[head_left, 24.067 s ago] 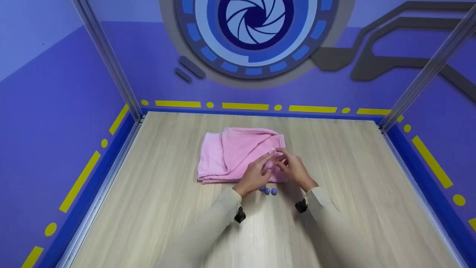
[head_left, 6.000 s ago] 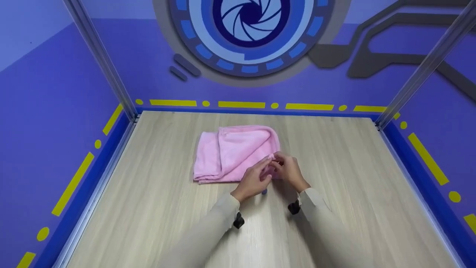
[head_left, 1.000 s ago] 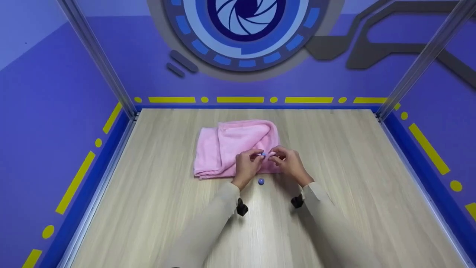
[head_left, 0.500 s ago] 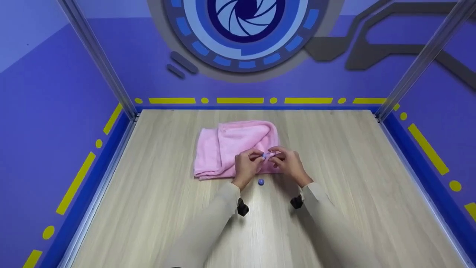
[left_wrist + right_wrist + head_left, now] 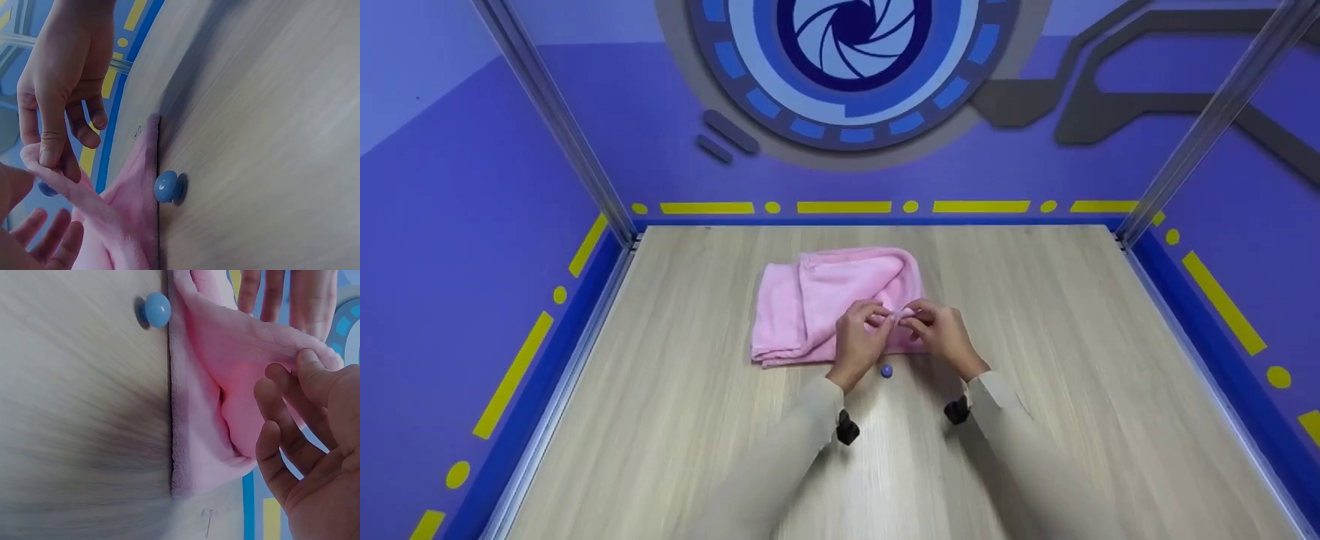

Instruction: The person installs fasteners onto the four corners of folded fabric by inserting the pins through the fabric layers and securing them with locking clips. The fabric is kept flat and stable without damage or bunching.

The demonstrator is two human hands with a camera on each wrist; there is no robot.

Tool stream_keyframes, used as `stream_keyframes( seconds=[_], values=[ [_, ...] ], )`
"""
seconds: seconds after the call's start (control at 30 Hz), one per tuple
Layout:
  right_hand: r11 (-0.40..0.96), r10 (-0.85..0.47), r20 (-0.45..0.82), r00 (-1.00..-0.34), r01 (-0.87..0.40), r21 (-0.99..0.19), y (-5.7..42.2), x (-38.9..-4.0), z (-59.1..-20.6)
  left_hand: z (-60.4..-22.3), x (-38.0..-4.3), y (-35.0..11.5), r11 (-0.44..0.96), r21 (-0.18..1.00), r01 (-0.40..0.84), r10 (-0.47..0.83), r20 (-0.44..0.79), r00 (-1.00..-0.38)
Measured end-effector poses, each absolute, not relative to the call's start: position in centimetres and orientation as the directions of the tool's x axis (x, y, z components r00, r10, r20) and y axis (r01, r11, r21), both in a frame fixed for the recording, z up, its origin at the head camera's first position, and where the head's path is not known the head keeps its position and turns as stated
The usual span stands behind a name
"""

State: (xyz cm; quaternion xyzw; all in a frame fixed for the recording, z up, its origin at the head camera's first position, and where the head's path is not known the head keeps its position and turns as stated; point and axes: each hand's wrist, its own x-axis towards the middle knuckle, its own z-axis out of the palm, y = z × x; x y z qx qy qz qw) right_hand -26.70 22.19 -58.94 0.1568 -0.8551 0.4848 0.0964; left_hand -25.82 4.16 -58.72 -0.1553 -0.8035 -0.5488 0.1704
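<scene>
A folded pink fleece cloth (image 5: pixel 832 300) lies on the table. My right hand (image 5: pixel 949 334) pinches its raised near-right edge between thumb and fingers, as the right wrist view shows with the right thumb (image 5: pixel 316 377) on the cloth. My left hand (image 5: pixel 861 337) meets that edge from the other side, at a small blue piece (image 5: pixel 46 189) partly covered by cloth and fingers. The left fingertips' exact hold is partly hidden. A second blue piece, a glossy mushroom-shaped knob (image 5: pixel 166 187), rests on the wood beside the cloth's near edge.
The pale wooden table (image 5: pixel 675 420) is bounded by a blue-purple back wall (image 5: pixel 855 187) and side walls with metal corner posts. Black wrist cameras (image 5: pixel 847 427) sit at both sleeve cuffs.
Several blue pieces lay by the cloth at first; one shows there now. Since a second ago, the left hand has brought its blue piece against the cloth edge. The right hand keeps its pinch.
</scene>
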Motion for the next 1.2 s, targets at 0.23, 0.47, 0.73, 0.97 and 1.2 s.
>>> stream_keyframes(
  seconds=[0.23,0.47,0.73,0.97,1.2],
  values=[
    [0.466,-0.136,0.371,-0.919,-0.389,-0.795,22.0,-26.9,-58.8,-58.2,-24.5,3.7,0.367,0.799,0.477,0.208,0.429,-0.879],
    [0.446,-0.126,0.415,-0.901,-0.425,-0.788,22.1,-26.7,-58.8,-58.4,-24.7,3.6,0.358,0.815,0.456,0.262,0.381,-0.887],
    [0.463,-0.042,0.416,-0.908,-0.387,-0.798,22.5,-26.6,-58.7,-56.3,-26.6,2.1,0.460,0.722,0.518,0.250,0.454,-0.855],
    [0.465,-0.029,0.369,-0.929,-0.339,-0.818,23.1,-26.4,-59.0,-53.9,-29.4,-0.1,0.546,0.667,0.508,0.192,0.490,-0.850],
    [0.473,-0.050,0.352,-0.935,-0.332,-0.816,23.4,-26.1,-59.3,-53.8,-32.1,-2.5,0.680,0.521,0.515,0.147,0.591,-0.793]
  ],
)
